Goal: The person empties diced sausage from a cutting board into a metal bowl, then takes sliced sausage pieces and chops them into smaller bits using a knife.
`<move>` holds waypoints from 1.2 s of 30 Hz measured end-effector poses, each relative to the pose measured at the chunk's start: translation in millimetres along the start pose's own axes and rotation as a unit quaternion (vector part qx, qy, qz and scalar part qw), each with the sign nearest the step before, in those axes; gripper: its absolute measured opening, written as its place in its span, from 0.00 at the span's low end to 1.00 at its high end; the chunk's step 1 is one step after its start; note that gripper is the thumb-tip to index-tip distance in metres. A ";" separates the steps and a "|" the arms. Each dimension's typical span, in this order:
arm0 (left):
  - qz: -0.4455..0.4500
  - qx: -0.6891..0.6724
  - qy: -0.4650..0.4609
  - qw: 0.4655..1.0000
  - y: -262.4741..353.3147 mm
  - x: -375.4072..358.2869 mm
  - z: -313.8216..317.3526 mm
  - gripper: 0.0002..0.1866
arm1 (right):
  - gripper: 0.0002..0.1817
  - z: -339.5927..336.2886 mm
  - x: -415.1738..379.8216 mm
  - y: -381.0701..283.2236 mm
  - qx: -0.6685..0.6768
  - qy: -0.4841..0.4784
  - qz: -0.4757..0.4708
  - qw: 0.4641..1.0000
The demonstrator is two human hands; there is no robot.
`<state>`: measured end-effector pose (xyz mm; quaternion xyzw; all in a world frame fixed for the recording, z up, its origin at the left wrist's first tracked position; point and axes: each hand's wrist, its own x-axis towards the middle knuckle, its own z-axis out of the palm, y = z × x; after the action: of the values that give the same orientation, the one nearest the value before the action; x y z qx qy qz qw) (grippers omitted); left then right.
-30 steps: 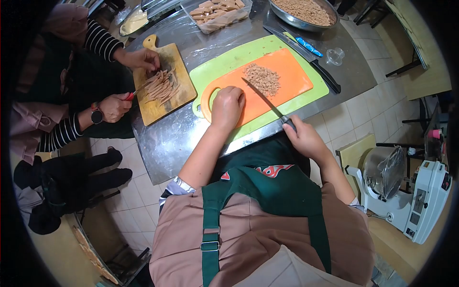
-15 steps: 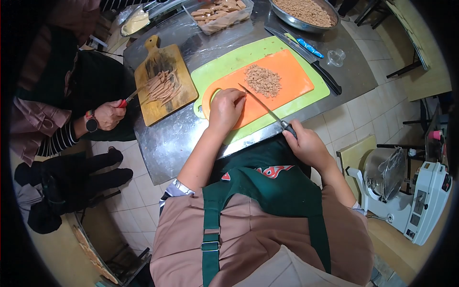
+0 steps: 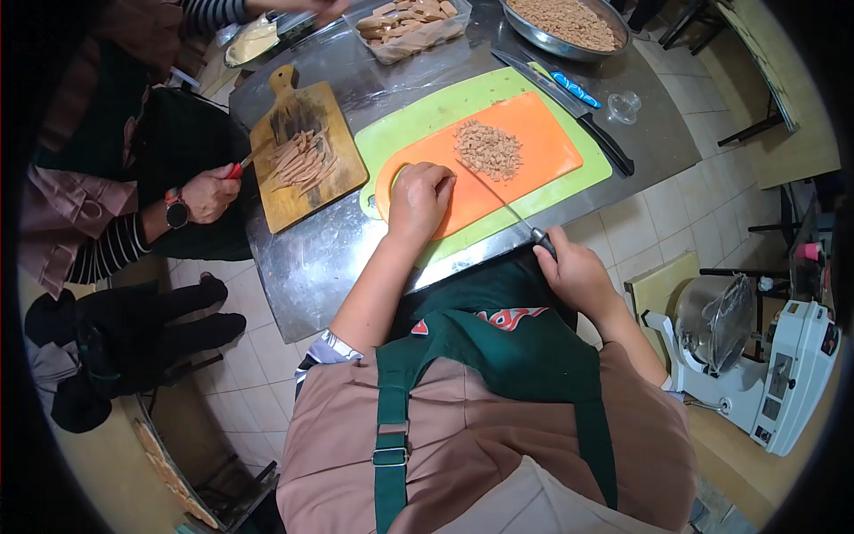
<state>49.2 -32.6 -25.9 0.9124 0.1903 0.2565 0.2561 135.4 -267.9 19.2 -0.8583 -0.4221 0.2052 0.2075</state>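
My right hand grips the black handle of a knife. Its thin blade slants across an orange cutting board, with the tip close to a heap of finely chopped light-brown pieces. On the left part of that board rests my left hand, fingers curled and pressed together near the blade; whatever they hold is hidden. Beneath the orange board lies a larger green cutting board.
A second knife and a blue-patterned utensil lie right of the boards. Behind are a tub of sausage-like pieces and a metal bowl. At left, a co-worker's hand holds a red-handled knife over a wooden board with brown strips.
My knife has shifted slightly right, away from my left fingers. The co-worker's other hand has come into view at the top left, blurred.
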 end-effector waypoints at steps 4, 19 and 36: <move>-0.004 0.010 0.000 1.000 2.0 0.1 -0.4 0.07 | 0.13 -7.9 -1.2 -11.2 -0.001 0.006 -0.012 1.000; -0.092 -0.049 0.016 0.994 1.9 -2.1 -3.9 0.09 | 0.13 3.2 9.1 -0.2 0.040 -0.031 0.010 0.999; -0.060 -0.039 0.027 0.997 3.6 -4.6 -1.9 0.06 | 0.15 2.7 23.0 -4.4 0.160 -0.104 0.049 0.980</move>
<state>45.2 -36.9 -24.1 0.8817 0.2410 0.2720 0.3009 144.1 -246.3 15.3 -0.8077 -0.3603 0.3684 0.2865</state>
